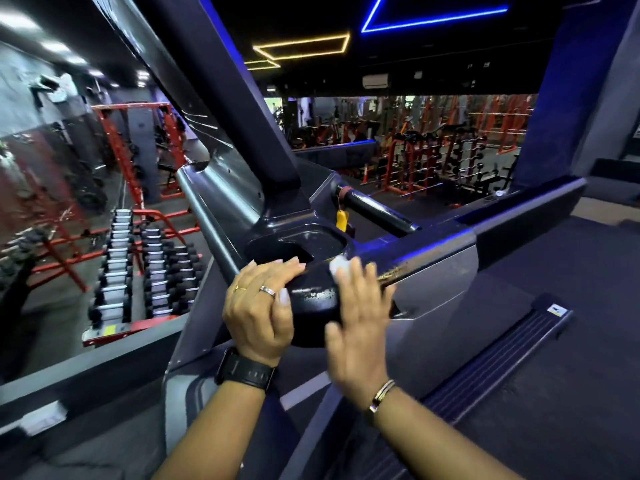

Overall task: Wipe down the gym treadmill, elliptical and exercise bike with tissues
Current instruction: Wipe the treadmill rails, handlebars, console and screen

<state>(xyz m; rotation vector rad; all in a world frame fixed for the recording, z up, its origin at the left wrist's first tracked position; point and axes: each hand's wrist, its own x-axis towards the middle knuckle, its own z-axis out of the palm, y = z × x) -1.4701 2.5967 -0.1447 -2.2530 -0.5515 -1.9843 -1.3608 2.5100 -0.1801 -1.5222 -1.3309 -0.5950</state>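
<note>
Black and glossy, the padded end of the treadmill [450, 258] handrail [313, 301] sits between both hands, with pale scuffed patches showing on its top. The left hand [258, 306] steadies it, fingers [291, 265] laid close together over the upper edge by the cup holder [311, 242]. The right hand [360, 320] is blurred, its fingers loosely spread and pressing a white tissue [338, 264] flat against the rail, only a small wad of it showing above the fingertips.

As a judgement, the job looks early: the wiping is on this one handrail, and grit or worn flecks remain along the side rail [415, 263] further on. The belt [571, 341] looks untouched as far as can be told. No elliptical or exercise bike can be picked out among the machines behind, so both seem still to come.

A yellow tag [341, 220] hangs by the crossbar and a small label [556, 310] sits on the foot strip; neither can be read.
</note>
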